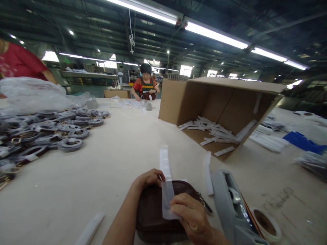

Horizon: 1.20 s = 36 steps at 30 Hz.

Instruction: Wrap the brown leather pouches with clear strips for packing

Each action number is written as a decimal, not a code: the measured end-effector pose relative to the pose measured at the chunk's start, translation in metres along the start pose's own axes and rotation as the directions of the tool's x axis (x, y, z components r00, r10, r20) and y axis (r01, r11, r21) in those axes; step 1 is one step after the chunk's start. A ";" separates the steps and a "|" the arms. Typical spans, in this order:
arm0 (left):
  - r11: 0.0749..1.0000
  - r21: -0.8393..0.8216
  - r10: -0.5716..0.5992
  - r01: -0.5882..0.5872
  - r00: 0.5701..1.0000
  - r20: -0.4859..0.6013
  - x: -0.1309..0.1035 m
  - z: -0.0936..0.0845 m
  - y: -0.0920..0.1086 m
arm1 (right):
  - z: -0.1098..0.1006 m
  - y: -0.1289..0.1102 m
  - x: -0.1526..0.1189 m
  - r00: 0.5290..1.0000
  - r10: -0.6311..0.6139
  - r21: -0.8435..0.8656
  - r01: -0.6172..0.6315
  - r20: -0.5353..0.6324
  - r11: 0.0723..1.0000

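A dark brown bag (150,211) with a zipper lies on the table below the camera. Across its top runs a white strip (168,197), translucent on the bag and more opaque where it extends beyond the far edge. My left hand (150,178) rests at the bag's far edge, its curled fingers against the strip. Thumb and fingers of my right hand (191,214) are pinched on the strip's near part, over the bag. A zipper pull (204,203) shows at the bag's right side.
A grey tape dispenser (228,207) and a tape roll (265,224) stand at right. Beyond them, an open cardboard box (170,102) holds white strips. Coiled straps (70,144) are piled left, near plastic wrapping (33,95). A person (145,85) sits across the table; another stands far left.
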<state>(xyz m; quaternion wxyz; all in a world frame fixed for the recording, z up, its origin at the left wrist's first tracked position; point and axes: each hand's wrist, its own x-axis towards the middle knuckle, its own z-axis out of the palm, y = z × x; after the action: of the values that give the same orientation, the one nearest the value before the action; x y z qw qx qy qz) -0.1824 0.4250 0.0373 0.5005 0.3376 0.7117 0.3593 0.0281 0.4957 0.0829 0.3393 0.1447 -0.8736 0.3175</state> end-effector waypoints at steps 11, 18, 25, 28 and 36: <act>0.998 0.056 0.004 -0.003 1.000 -0.023 0.004 0.004 0.001 | 0.008 -0.002 -0.033 0.997 -0.048 -0.052 0.051 0.068 0.997; 0.948 0.269 0.200 -0.172 0.976 -0.083 -0.067 0.000 0.027 | 0.007 -0.002 -0.037 0.998 -0.029 -0.028 0.031 0.058 0.999; 0.376 0.837 0.625 -0.396 0.776 0.087 -0.128 0.061 -0.013 | 0.004 -0.007 -0.035 0.997 -0.007 -0.015 0.009 0.071 1.000; 0.172 0.916 0.757 -0.362 0.644 0.112 -0.119 0.074 -0.034 | -0.008 -0.010 -0.030 0.974 0.001 -0.036 0.007 0.226 0.999; -0.014 0.961 0.851 -0.276 0.501 0.157 -0.113 0.075 -0.042 | -0.018 0.010 -0.041 0.833 0.031 -0.322 0.179 0.552 0.930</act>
<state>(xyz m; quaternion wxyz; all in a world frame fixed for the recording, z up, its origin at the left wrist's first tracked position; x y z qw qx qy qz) -0.0850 0.3215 0.0367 -0.1990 0.7202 0.6513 0.1323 0.0623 0.5166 0.0609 0.1077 0.1989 -0.9705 0.0832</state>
